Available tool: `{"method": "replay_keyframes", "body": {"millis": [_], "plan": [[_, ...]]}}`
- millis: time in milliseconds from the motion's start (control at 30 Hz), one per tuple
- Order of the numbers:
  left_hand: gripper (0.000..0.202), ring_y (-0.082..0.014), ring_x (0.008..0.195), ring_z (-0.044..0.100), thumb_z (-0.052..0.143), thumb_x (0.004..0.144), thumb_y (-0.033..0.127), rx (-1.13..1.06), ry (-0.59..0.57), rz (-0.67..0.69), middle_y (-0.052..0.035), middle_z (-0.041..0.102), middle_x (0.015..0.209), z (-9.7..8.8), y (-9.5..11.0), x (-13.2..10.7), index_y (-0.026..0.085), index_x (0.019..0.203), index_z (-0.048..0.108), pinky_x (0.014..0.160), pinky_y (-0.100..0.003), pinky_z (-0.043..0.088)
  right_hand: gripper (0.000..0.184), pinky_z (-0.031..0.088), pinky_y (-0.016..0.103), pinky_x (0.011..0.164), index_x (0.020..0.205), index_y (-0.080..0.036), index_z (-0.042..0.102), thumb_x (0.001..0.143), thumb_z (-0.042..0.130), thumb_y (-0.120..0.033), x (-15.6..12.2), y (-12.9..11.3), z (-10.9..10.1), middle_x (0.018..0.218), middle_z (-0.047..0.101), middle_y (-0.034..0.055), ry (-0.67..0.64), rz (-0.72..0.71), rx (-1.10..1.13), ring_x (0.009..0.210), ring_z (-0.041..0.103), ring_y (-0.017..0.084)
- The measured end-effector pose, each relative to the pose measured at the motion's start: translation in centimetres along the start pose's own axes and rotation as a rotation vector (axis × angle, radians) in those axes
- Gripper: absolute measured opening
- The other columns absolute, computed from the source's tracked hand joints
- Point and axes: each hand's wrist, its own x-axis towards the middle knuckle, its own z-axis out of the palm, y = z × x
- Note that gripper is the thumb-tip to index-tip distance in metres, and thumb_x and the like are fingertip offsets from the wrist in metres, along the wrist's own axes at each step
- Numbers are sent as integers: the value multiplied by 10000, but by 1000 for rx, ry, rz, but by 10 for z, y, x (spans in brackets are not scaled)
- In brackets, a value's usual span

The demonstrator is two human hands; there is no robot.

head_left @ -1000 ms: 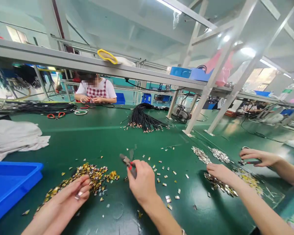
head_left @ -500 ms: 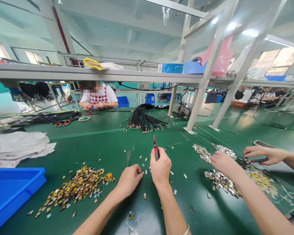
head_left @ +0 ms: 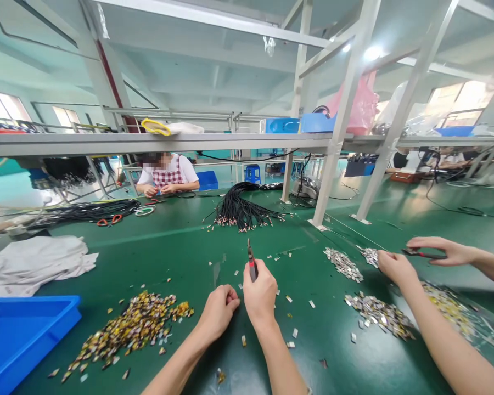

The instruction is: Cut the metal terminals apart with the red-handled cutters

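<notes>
In the head view, my right hand (head_left: 260, 296) grips a pair of pliers (head_left: 252, 264) with dark and red handles, jaws pointing up and away. My left hand (head_left: 218, 312) rests low over the green table just left of it, thumb and fingers pinched together. Whatever that pinch holds is too small or hidden to make out. Left of my left hand lies a heap of small yellow-and-silver metal pieces (head_left: 127, 329). Loose flat silver pieces (head_left: 295, 333) are scattered around and to the right of my right hand.
A blue tray (head_left: 33, 334) and white cloth (head_left: 37, 260) lie left. Black cables (head_left: 241, 206) sit ahead below a shelf (head_left: 156, 144) on metal posts. At right, a co-worker's hands (head_left: 399, 269) work with pliers (head_left: 424, 254) near silver piles (head_left: 379, 314). Another person (head_left: 168, 175) sits opposite.
My right hand and the pliers have shifted slightly left, closer to my left hand. The co-worker's near hand has moved right, toward their pliers. The camera view has tilted a little.
</notes>
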Motion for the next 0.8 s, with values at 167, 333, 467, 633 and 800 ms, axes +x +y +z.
{"method": "replay_keyframes", "body": {"millis": [167,333,467,633,800], "plan": [[230,-114,568,426,517,828,421,-348,-8,1,5,579,710,-52,-15,-40,194,805,488,523,-233,306,296,365,230,521,778,-214,591,918,390,-381,-14,-4,11,610,631,6,-133,-48,70,526,563,170],[279,-51,546,371,711,756,360,-947,63,-142,-7,599,754,-99,-42,-91,155,896,584,509,-179,280,292,389,219,535,766,-220,599,913,424,-402,-45,-20,24,621,619,-13,-360,-168,161,538,563,158],[248,-40,568,406,785,701,238,-1230,156,-154,-39,628,779,-117,-60,-107,130,890,666,516,-163,305,235,433,220,575,843,-220,626,908,456,-367,-67,-32,30,705,652,6,-522,-313,151,603,611,164],[202,-39,567,400,789,694,223,-1334,191,-87,-29,611,763,-127,-76,-110,127,845,694,510,-159,310,207,479,260,627,956,-215,614,913,441,-318,-84,-37,35,802,657,46,-569,-616,-6,697,642,198],[156,-53,585,413,771,716,215,-1387,149,-40,-36,609,747,-129,-83,-114,132,824,695,513,-164,308,262,474,317,630,934,-210,589,938,356,-331,-101,-39,41,783,624,60,-492,-661,-92,697,614,226]]}}
